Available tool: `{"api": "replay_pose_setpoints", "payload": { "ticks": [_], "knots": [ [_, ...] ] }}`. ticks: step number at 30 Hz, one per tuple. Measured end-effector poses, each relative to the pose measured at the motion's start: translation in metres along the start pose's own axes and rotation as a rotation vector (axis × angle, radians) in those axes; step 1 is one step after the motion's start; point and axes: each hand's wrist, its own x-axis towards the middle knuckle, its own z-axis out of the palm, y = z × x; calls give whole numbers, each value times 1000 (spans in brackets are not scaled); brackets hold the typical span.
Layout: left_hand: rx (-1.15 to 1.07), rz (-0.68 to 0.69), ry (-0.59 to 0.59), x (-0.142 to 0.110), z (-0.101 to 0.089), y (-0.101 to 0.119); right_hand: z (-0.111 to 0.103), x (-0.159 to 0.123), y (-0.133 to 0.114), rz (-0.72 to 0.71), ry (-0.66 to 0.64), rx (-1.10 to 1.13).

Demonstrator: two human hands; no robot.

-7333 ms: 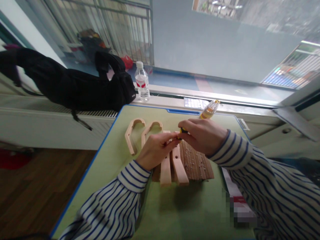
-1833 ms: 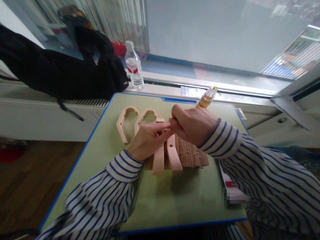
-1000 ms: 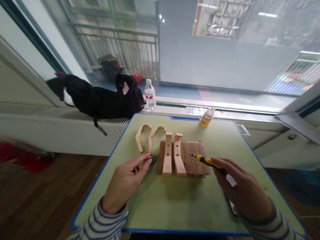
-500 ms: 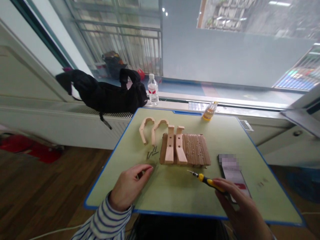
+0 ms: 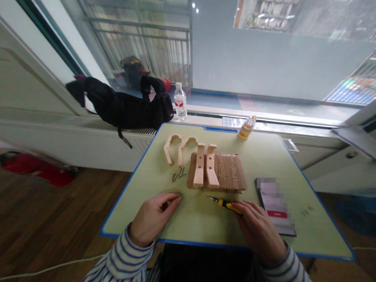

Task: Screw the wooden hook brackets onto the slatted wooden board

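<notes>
In my right hand (image 5: 260, 227) is a yellow and black screwdriver (image 5: 225, 204), its tip pointing left above the table. Thumb and fingers of my left hand (image 5: 154, 215) are pinched together near the table's front; whatever sits between the fingertips is too small to make out. Beyond the hands lies a ridged brown cardboard block (image 5: 229, 172) dotted with small holes. Two pale wooden hooks, a left one (image 5: 199, 168) and a right one (image 5: 211, 168), rest on it side by side, each with two holes. Several dark screws (image 5: 178, 174) lie left of the block.
Two more wooden hooks, one (image 5: 167, 150) left of another (image 5: 180, 152), lie at the table's back left. A phone (image 5: 276, 207) lies right of my right hand. An amber bottle (image 5: 247, 127) stands at the back edge; a water bottle (image 5: 180, 102) and black bag (image 5: 132, 111) occupy the sill.
My right hand has moved left with the screwdriver, bringing its tip closer to my left hand and uncovering more of the phone. My left hand keeps its pinch in nearly the same spot.
</notes>
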Motion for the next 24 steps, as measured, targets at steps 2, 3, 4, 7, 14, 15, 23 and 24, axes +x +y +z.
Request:
{"api": "replay_pose_setpoints", "payload": {
  "ticks": [2,3,4,7,14,15,23,24],
  "knots": [
    [-4,-4,0,-1,1,-1,1,1,1,2,6,-65],
    [-6,-6,5,-2,1,-1,2,1,2,4,12,-94],
    [-6,-7,11,-2,1,-1,3,2,2,4,19,-120],
    [-4,-13,26,-4,2,-1,5,3,4,-6,27,-180],
    [7,-16,68,-8,-1,-4,6,4,4,-40,55,-220],
    [11,-19,71,-9,-3,-4,5,4,3,-42,58,-218],
    [13,-41,78,-14,-10,-12,6,6,-12,-6,84,-235],
    [14,-44,84,-14,-10,-14,6,5,-13,0,91,-235]
  ]
}}
